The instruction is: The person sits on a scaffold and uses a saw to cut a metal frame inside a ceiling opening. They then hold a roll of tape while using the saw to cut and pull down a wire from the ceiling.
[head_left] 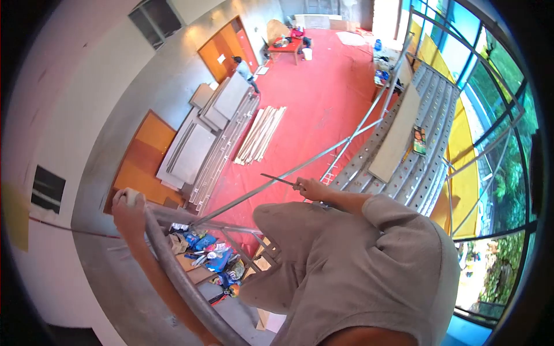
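Note:
High on a metal scaffold, my left hand (128, 216) is closed around a small whitish object (134, 198), whose kind I cannot make out. It is beside the upper end of a thick grey scaffold pipe (173, 268). In front of my knee, my right hand (313, 189) grips a thin, dark, long-bladed tool (277, 179) by its handle, with the blade pointing left. Whether it is a saw or a knife does not show clearly. A diagonal scaffold brace (311, 161) passes behind the tool.
Perforated metal planks (433, 98) lie to the right, bearing a wooden board (398, 135) and a small printed packet (419, 140). Far below, on a red-covered floor (323, 81), are wooden strips (261, 135), stacked panels (193, 147) and a person (244, 71). Bags (214, 254) lie under the scaffold.

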Demonstrator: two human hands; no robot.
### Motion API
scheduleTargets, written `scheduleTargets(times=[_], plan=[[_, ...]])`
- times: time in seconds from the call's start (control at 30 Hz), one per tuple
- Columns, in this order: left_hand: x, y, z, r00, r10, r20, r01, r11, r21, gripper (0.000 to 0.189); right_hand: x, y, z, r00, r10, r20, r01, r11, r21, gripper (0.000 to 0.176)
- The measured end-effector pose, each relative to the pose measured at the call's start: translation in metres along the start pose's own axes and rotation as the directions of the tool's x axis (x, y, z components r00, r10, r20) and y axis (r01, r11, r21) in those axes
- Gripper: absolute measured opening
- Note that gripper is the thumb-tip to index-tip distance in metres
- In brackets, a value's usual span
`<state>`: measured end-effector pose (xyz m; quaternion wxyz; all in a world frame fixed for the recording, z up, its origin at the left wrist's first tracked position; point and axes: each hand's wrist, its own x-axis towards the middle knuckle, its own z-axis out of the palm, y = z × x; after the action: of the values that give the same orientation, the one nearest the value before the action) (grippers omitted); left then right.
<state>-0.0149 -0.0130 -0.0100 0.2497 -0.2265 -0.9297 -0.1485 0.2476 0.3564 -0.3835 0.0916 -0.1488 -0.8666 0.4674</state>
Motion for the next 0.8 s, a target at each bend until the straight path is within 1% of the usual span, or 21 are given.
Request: scheduleTargets(times=[0.03, 0.07, 0.1, 0.13, 0.2, 0.23, 0.33, 0.4, 0.5, 0.57, 0.6, 0.63, 0.67, 0.73, 0.77, 0.8], plan=[[0.004, -0.011, 0.004, 0.999, 0.033, 0.011, -0.033, 0.999, -0.014, 0.042, -0.012, -0.006, -0.012, 0.998, 0.05, -0.05, -0.052, 0.997, -0.05, 0.026], [0.007, -0.022, 0.011, 0.997, 0.073, 0.027, -0.072, 0.997, -0.037, 0.043, -0.031, -0.031, -0.031, 0.988, 0.108, -0.107, -0.119, 0.988, -0.099, 0.028], [0.007, -0.026, 0.014, 0.996, 0.084, 0.018, -0.084, 0.996, -0.031, 0.044, -0.051, -0.04, -0.046, 0.972, 0.171, -0.162, -0.194, 0.971, -0.14, 0.03], [0.008, -0.025, 0.014, 0.996, 0.092, 0.006, -0.092, 0.996, -0.022, 0.045, -0.066, -0.021, -0.054, 0.96, 0.183, -0.214, -0.221, 0.96, -0.171, 0.032], [0.008, -0.016, 0.009, 0.997, 0.067, 0.039, -0.066, 0.998, -0.015, 0.046, -0.088, 0.019, -0.072, 0.939, 0.175, -0.297, -0.25, 0.939, -0.236, 0.038], [0.007, -0.015, 0.007, 0.998, 0.048, 0.052, -0.048, 0.999, -0.001, 0.046, -0.106, 0.031, -0.084, 0.933, 0.211, -0.29, -0.281, 0.933, -0.224, 0.041], [0.008, -0.026, 0.011, 0.996, 0.057, 0.068, -0.054, 0.998, -0.036, 0.047, -0.177, 0.041, -0.136, 0.938, 0.118, -0.325, -0.258, 0.864, -0.432, 0.042], [0.009, -0.03, 0.013, 0.996, 0.035, 0.085, -0.033, 0.999, -0.02, 0.048, -0.23, 0.062, -0.154, 0.957, 0.147, -0.251, -0.274, 0.747, -0.606, 0.043], [0.011, -0.025, 0.008, 0.994, 0.025, 0.105, -0.028, 0.999, 0.024, 0.05, -0.292, 0.078, -0.172, 0.942, 0.292, -0.166, -0.329, 0.704, -0.629, 0.045], [0.012, -0.03, 0.011, 0.995, 0.023, 0.101, -0.032, 0.996, 0.087, 0.053, -0.312, 0.077, -0.18, 0.959, 0.195, -0.207, -0.282, 0.737, -0.615, 0.046], [0.013, -0.034, 0.012, 0.994, 0.024, 0.109, -0.032, 0.997, 0.073, 0.053, -0.319, 0.075, -0.184, 0.963, 0.145, -0.228, -0.257, 0.752, -0.607, 0.047], [0.014, -0.036, 0.012, 0.993, 0.024, 0.115, -0.031, 0.998, 0.06, 0.053, -0.316, 0.072, -0.193, 0.952, 0.16, -0.261, -0.281, 0.797, -0.534, 0.052], [0.014, -0.037, 0.012, 0.993, 0.022, 0.12, -0.027, 0.999, 0.046, 0.053, -0.313, 0.087, -0.201, 0.905, 0.194, -0.378, -0.383, 0.755, -0.531, 0.052], [0.014, -0.04, 0.012, 0.993, 0.041, 0.111, -0.051, 0.994, 0.092, 0.054, -0.293, 0.132, -0.217, 0.773, 0.232, -0.591, -0.57, 0.663, -0.486, 0.053], [0.015, -0.042, 0.012, 0.993, 0.049, 0.104, -0.061, 0.991, 0.115, 0.054, -0.28, 0.157, -0.233, 0.652, 0.235, -0.721, -0.676, 0.61, -0.413, 0.054], [0.015, -0.042, 0.013, 0.994, 0.032, 0.107, -0.042, 0.994, 0.1, 0.053, -0.267, 0.178, -0.253, 0.512, 0.227, -0.828, -0.766, 0.556, -0.321, 0.056]])
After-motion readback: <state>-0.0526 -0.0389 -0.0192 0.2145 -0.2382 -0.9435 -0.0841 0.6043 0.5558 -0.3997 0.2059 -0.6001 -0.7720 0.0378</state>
